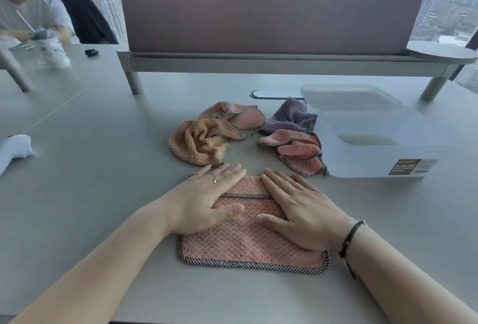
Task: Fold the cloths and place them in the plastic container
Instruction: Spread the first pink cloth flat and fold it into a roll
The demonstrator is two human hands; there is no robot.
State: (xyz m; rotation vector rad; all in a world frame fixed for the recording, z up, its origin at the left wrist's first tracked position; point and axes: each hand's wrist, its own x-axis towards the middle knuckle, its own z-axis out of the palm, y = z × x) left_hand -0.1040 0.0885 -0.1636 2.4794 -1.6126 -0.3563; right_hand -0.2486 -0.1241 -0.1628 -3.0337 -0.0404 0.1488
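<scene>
Pink waffle-textured cloth point(248, 243), seemingly folded once, is lying on the tabletop point(103, 168). Left hand point(207, 199) and right hand point(300, 210) are pressing it flat, fingers outstretched.

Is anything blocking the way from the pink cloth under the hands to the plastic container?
Partly. A crumpled pink cloth lies against the plastic container on its near left side, between it and the flat pink cloth. The container's top looks open, and its lid sits behind it.

The hands point(258, 210) cover the pink cloth's point(248, 243) far corners; the container label's point(411, 166) small print is unreadable; a white object point(13, 151) is cut off at the worktop's left edge.
</scene>
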